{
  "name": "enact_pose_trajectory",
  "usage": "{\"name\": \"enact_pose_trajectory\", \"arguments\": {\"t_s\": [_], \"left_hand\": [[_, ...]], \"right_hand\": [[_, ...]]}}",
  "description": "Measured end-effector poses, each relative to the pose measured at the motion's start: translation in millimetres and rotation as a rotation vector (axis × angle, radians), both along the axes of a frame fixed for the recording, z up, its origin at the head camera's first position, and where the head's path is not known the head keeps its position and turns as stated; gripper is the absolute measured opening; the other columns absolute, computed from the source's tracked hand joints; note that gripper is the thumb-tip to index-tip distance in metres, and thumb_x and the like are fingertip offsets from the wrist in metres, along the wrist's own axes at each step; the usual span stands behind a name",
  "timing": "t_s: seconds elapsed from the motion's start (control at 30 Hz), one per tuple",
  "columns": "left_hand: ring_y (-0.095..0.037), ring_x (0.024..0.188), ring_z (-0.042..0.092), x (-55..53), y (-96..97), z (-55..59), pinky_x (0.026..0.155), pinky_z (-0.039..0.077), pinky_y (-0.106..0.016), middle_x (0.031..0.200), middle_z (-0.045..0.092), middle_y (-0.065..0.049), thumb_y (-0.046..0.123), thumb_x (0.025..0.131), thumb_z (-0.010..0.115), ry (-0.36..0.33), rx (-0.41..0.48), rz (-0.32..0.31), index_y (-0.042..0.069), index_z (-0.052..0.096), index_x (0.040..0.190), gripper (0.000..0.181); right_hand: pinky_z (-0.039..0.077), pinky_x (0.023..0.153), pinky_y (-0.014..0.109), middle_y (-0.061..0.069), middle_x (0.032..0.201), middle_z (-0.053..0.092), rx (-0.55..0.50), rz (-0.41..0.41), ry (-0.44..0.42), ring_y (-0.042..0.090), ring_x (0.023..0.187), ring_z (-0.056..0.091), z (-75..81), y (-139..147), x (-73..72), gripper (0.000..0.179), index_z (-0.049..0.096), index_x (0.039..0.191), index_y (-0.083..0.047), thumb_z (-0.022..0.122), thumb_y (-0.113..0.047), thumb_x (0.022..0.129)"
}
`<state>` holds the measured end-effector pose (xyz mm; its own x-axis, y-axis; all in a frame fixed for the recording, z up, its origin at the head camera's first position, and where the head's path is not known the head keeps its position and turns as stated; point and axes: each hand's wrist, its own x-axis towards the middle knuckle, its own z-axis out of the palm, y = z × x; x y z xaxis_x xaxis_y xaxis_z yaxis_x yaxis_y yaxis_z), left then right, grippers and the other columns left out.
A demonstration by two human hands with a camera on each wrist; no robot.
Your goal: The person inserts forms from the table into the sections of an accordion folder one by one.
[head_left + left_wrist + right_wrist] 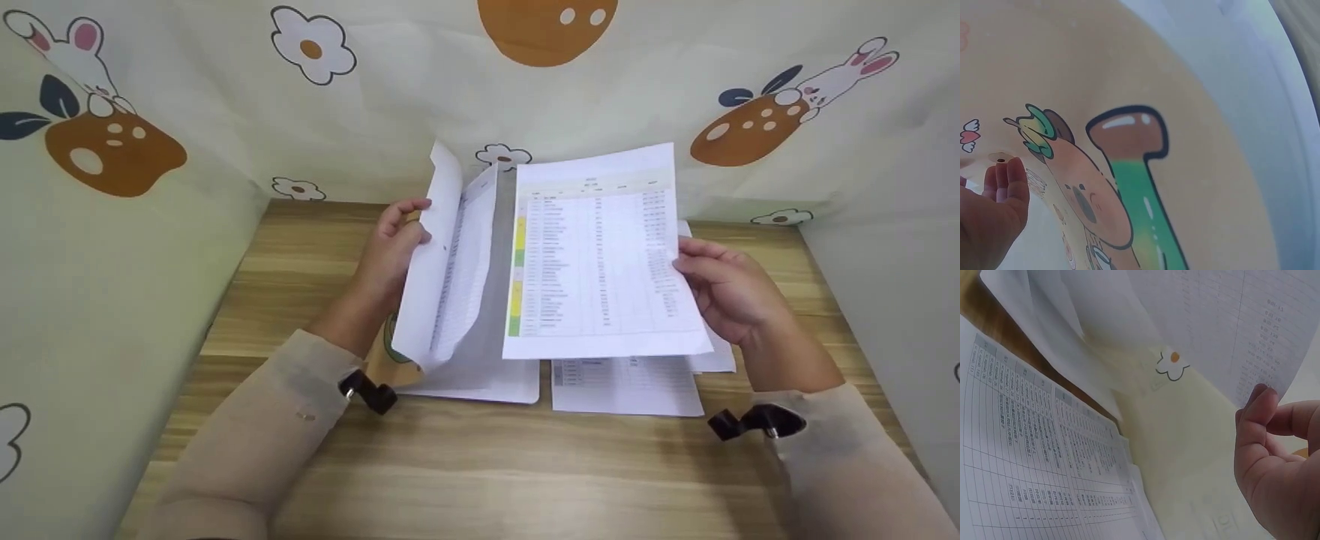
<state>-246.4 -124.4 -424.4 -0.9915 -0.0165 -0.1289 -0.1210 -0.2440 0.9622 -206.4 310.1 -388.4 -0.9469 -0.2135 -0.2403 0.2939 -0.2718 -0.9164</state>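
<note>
My left hand (394, 240) grips the raised left side of a folder, with its cartoon-printed cover (1213, 140) filling much of the left wrist view. White sheets (469, 270) stand up with that side, curving to the right. The folder's right half (517, 382) lies on the table beneath. Between right thumb and fingers, my right hand (739, 292) pinches the right edge of a printed sheet (592, 262), a table with a yellow and green strip down its left side. It is held up over other printed sheets (626, 397), which it partly covers.
The wooden table (480, 480) ends against a cloth backdrop (405, 97) with rabbits, flowers and orange fruit shapes. Cloth also rises on the left and right. A black clip (367, 390) sits on the left sleeve, another black clip (757, 422) on the right.
</note>
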Motion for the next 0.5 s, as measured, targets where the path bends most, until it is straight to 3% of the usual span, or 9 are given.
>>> {"name": "enact_pose_trajectory", "arguments": {"t_s": [0.5], "left_hand": [[-0.028,0.115,0.061,3.4,6.8,-0.7,0.088,0.057,-0.036,0.137,0.054,-0.012,0.007,0.095,0.05,0.014,0.044,0.015,0.019,0.059,0.136,0.044]], "right_hand": [[0.065,0.077,0.028,0.005,0.111,0.082,0.049,0.006,0.018,0.016,0.092,0.08,1.8,-13,-4.2,0.027,0.075,0.126,-0.01,0.064,0.0,0.103]]}}
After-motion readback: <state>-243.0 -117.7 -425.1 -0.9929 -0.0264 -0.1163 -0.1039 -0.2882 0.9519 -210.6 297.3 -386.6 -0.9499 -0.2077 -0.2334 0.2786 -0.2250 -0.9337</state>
